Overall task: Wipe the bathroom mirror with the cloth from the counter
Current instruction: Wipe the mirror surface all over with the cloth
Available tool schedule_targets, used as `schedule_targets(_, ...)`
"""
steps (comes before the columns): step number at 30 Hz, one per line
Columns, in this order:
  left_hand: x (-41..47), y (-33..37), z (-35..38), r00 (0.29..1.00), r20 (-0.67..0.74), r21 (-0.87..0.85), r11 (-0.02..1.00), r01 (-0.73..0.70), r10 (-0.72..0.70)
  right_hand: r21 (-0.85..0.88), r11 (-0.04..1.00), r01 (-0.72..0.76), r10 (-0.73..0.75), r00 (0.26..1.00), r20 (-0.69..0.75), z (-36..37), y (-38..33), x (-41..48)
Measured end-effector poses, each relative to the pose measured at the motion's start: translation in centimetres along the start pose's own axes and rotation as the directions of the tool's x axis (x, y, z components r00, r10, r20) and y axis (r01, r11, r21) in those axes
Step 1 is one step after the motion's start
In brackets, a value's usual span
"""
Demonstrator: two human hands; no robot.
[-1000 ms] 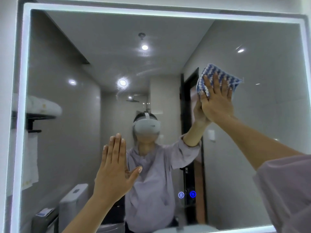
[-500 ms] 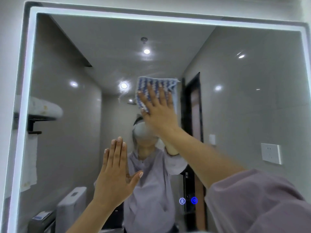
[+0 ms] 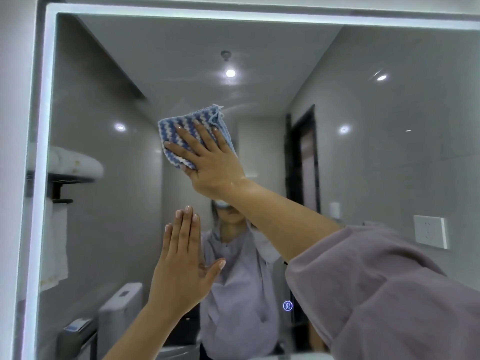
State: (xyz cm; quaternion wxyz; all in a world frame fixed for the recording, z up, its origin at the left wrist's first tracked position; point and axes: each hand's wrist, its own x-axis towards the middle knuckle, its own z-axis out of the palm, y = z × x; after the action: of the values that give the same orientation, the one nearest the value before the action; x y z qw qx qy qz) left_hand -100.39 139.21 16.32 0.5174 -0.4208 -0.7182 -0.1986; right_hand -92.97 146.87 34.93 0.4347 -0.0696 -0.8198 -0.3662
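A large wall mirror with a lit white border fills the view. My right hand presses a folded blue-and-white zigzag cloth flat against the glass, a little left of the mirror's middle and in its upper half. My left hand lies flat on the glass below it, fingers together and pointing up, thumb out to the right, holding nothing. My right forearm and mauve sleeve cross the lower right of the view.
The mirror's lit edge runs down the left and along the top. A small glowing touch button sits low on the glass. Reflected are a towel shelf, a toilet, a dark doorway and a wall socket.
My right hand has swept the cloth leftward across the glass, from the upper right to left of centre. My left hand has stayed flat on the mirror.
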Motion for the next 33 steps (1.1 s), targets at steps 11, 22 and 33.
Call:
schedule_targets(11,-0.1,0.0,-0.4,1.000,0.027,0.003,1.000,0.000,0.000,0.077,0.956,-0.282,0.290,0.949,-0.126,-0.2,7.1,-1.0)
schedule_targets(22,-0.1,0.1,-0.5,0.999,0.036,-0.030,1.000,-0.005,0.006,0.144,0.780,-0.609,0.626,0.766,-0.146,0.3,18.6,-10.0)
schedule_targets(33,-0.1,0.2,-0.3,1.000,0.030,-0.064,0.998,-0.003,0.004,0.157,0.648,-0.745,0.758,0.650,-0.042,0.5,19.2,-12.6)
